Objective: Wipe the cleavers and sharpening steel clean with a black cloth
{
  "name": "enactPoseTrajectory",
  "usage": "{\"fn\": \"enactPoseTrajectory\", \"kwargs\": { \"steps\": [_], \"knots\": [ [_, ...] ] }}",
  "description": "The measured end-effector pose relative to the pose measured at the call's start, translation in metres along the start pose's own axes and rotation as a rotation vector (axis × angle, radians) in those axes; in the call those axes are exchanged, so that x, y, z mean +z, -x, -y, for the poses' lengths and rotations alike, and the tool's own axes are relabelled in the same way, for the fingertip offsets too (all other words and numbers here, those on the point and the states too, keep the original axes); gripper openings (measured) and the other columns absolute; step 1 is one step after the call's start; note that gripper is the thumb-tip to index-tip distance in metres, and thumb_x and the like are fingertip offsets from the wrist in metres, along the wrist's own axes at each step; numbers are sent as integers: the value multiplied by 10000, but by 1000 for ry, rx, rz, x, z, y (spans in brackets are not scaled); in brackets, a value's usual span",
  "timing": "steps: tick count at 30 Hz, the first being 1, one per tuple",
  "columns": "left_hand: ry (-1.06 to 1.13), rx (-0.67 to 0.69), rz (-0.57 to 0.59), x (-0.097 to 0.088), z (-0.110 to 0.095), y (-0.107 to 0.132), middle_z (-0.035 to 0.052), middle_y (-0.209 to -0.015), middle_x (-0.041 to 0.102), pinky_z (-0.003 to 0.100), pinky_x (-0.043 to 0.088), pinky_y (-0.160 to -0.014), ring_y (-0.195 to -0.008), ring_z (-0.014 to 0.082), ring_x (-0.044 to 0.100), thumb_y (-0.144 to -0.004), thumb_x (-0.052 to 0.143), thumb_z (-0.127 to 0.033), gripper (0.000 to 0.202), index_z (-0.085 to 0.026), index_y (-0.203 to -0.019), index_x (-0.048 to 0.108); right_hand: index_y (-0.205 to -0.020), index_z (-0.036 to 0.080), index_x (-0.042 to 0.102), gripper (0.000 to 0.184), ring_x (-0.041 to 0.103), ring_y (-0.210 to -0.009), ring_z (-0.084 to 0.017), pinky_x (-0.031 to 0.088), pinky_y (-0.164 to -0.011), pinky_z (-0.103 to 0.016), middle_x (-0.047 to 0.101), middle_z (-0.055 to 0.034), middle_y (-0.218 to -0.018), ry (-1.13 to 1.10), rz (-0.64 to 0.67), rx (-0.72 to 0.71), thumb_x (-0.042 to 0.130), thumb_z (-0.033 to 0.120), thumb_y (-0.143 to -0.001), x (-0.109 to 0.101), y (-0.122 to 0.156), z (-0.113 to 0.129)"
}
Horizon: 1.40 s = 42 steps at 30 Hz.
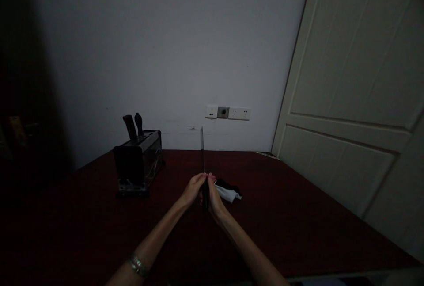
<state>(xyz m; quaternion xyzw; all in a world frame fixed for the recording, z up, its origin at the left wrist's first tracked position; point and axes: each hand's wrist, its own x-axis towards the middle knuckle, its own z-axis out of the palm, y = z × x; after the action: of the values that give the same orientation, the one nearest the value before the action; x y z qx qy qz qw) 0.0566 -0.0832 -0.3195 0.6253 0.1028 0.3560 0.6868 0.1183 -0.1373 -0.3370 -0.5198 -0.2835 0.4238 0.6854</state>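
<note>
A long knife (202, 153) stands upright over the dark red table (298, 215), its thin blade seen edge-on and pointing up. My left hand (193, 189) and my right hand (212, 195) are both closed around its dark handle, pressed together at the table's middle. A bracelet sits on my left wrist. A small black and white cloth (228, 191) lies on the table just right of my hands. A dark knife block (138, 163) with two knife handles sticking up stands to the left, apart from my hands.
A pale wall with a strip of power sockets (228, 112) runs behind the table. A white panelled door (357, 100) fills the right side. The left side of the room is in deep shadow.
</note>
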Motion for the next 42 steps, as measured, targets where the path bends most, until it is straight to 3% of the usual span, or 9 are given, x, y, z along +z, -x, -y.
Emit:
{"fn": "enactPoseTrajectory", "kwargs": {
  "steps": [6,12,16,21,24,30,35,40,42],
  "knots": [
    [75,-165,-5,2,4,3,46,-621,625,204,343,-382,-342,73,430,-743,444,-613,603,-121,-1060,590,-557,186,416,611,355,-309,-59,297,-339,-186,397,60,-374,73,34,10,336,790,-609,-7,-3,2],
    [110,-235,9,3,0,7,-29,-468,485,184,300,-332,-293,63,382,-757,430,-603,609,-127,-1112,565,-555,179,437,580,345,-286,-54,298,-316,-178,366,75,-342,-2,61,36,384,750,-638,-8,-4,3],
    [158,-194,56,3,1,7,23,-556,572,224,383,-428,-382,102,483,-764,429,-593,587,-123,-1081,580,-523,175,439,578,340,-273,-53,295,-298,-174,362,71,-325,6,63,30,399,738,-644,-12,-2,7],
    [157,-63,63,2,1,5,108,-870,653,279,407,-769,-808,196,597,-740,479,-581,553,-106,-982,627,-458,179,394,572,298,-238,-43,238,-275,-161,337,69,-288,-6,65,71,393,703,-687,-15,4,18],
    [201,-82,145,3,-2,7,111,-951,637,289,388,-797,-876,205,576,-757,443,-582,569,-113,-1042,595,-436,178,389,585,279,-228,-46,227,-270,-167,323,68,-276,-116,123,119,353,688,-721,-17,7,23],
    [315,-115,196,3,-6,11,116,-963,618,301,395,-780,-861,205,574,-804,385,-521,528,-109,-1076,572,-409,175,379,629,194,-240,-35,163,-275,-161,242,83,-282,-424,414,194,263,690,-751,-20,8,27],
    [321,-192,83,-5,12,2,133,-906,639,336,392,-820,-869,228,591,-745,454,-428,457,-80,-1004,598,-416,165,400,630,131,-272,-26,137,-293,-154,206,90,-302,-570,448,205,237,648,-787,-26,12,36],
    [63,-73,-222,-12,31,-10,103,-840,657,340,397,-831,-872,227,589,-638,547,-247,237,-105,-808,631,-423,164,387,605,116,-294,-23,158,-304,-148,211,92,-321,-616,468,219,275,630,-792,-31,15,41],
    [-40,-46,-206,-10,34,-10,72,-825,655,312,411,-803,-846,205,586,-602,571,-170,202,-132,-790,635,-423,166,391,609,113,-290,-25,157,-299,-150,217,88,-313,-610,481,231,258,631,-793,-31,14,40]
  ]
}}
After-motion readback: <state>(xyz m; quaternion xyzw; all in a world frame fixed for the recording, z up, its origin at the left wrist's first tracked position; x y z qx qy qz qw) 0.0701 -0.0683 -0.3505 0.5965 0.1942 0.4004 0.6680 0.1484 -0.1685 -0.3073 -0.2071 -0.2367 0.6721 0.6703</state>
